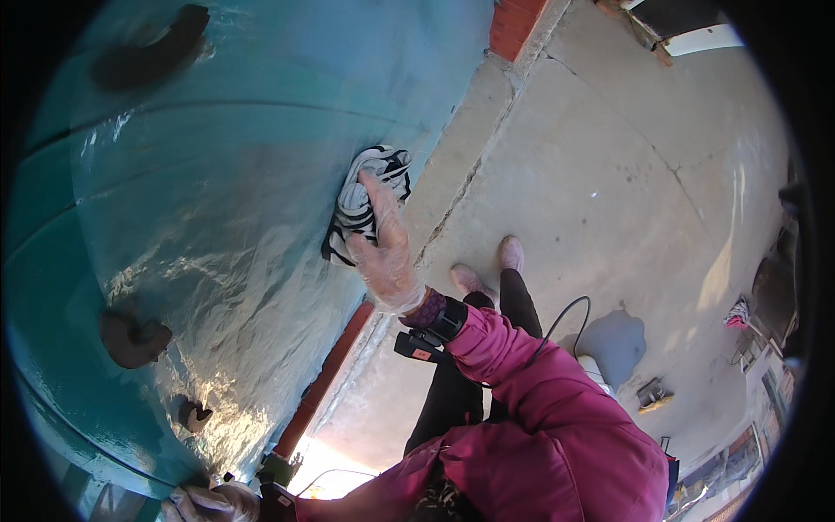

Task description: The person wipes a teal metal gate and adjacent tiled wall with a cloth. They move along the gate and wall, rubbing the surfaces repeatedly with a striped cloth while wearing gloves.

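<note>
A striped black-and-white cloth [372,196] lies bunched against a teal panel [215,150] with a glossy, wrinkled-looking sheen. My right hand [386,248], in a clear plastic glove, holds the cloth with its fingers pressed on it. Down at the lower left picture edge, my left hand [215,502], also in a clear glove, is beside the panel's lower part. Its fingers are partly cut off, and whether it grips anything is unclear. Dark curved shapes [136,338] show on the panel.
A concrete floor [600,163] with cracks lies to the right, bearing a wet-looking patch [613,346] and a small metal-and-yellow object [653,395]. Red edging [326,378] runs along the panel's foot. My pink shoes [512,253] stand near it. Cables run from devices at my wrists.
</note>
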`<state>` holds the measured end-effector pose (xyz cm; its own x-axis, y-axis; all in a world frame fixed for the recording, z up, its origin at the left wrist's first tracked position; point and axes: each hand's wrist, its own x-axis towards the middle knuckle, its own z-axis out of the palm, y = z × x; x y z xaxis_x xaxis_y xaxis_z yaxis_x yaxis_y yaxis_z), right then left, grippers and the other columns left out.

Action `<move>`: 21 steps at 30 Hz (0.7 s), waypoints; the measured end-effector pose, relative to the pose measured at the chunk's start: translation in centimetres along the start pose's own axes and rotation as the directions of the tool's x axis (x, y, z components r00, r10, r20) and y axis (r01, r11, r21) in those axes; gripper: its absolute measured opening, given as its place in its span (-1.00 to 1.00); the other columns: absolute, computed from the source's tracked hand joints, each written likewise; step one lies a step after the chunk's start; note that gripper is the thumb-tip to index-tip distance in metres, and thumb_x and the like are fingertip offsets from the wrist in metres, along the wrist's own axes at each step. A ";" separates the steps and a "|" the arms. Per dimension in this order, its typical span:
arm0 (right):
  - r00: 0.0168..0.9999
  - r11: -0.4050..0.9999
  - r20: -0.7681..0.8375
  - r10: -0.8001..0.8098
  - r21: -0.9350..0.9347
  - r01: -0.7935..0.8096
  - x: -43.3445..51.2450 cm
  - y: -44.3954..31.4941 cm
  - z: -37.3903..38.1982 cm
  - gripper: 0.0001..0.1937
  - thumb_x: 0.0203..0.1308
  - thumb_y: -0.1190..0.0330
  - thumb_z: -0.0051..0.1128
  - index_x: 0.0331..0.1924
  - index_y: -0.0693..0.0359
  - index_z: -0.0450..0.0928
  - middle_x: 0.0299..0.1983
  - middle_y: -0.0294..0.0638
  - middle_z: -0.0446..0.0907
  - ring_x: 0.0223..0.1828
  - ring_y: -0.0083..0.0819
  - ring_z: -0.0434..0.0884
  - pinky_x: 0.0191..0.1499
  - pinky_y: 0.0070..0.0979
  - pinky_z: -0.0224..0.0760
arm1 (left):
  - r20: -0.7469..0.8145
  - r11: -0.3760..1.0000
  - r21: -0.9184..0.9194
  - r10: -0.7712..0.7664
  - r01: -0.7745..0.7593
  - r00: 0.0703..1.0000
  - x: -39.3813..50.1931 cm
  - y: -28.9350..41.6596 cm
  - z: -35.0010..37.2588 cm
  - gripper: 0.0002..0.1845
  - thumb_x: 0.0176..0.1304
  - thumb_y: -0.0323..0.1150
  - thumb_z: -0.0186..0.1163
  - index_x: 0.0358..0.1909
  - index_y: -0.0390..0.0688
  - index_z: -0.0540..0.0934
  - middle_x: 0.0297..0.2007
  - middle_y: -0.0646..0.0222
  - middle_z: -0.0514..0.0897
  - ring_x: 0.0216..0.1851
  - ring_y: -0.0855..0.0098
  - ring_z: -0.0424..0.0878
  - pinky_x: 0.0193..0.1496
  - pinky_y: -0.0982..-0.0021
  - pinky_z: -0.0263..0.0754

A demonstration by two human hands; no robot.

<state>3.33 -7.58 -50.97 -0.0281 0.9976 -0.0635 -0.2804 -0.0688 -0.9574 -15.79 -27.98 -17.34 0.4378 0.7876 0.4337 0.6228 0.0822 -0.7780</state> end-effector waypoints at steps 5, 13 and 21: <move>0.955 0.945 0.085 -0.284 -0.142 0.293 -2.0 -0.7 1.9 -0.21 0.03 0.68 0.25 0.47 0.23 0.38 0.40 0.21 0.39 0.44 0.26 0.41 0.43 -0.09 0.35 | 0.004 0.997 0.006 -0.076 0.076 0.997 1.1 1.0 0.0 -0.79 0.56 -0.39 0.23 -0.09 -0.38 0.69 -0.08 0.11 0.79 -0.01 0.02 0.72 0.08 0.05 0.67; 0.932 0.938 -0.323 0.164 -0.241 -0.249 1.5 21.5 0.0 -0.19 0.05 0.69 0.08 0.53 0.33 0.28 0.47 0.31 0.32 0.53 0.22 0.29 0.59 -0.19 0.11 | -0.013 1.000 0.025 0.007 -0.006 1.000 1.4 1.0 0.3 -0.81 0.54 -0.45 0.23 -0.09 -0.42 0.68 -0.11 0.08 0.79 -0.01 0.01 0.72 0.07 0.08 0.66; 0.781 0.787 -0.097 0.616 0.070 -0.612 2.3 29.2 -2.3 -0.33 0.23 0.61 0.11 0.49 0.36 0.34 0.23 -0.07 0.62 0.17 -0.29 0.62 0.21 -0.47 0.47 | -0.069 0.996 -0.051 -0.077 0.074 0.995 0.3 0.2 0.4 -0.76 0.51 -0.37 0.29 -0.18 -0.42 0.72 -0.15 0.07 0.80 0.00 0.07 0.73 0.08 0.14 0.65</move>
<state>-2.75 -7.23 -79.69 -0.1017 0.7380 -0.6671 -0.2712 -0.6658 -0.6952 -15.83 -27.49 -17.54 0.4323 0.7346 0.5230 0.6855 0.1091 -0.7198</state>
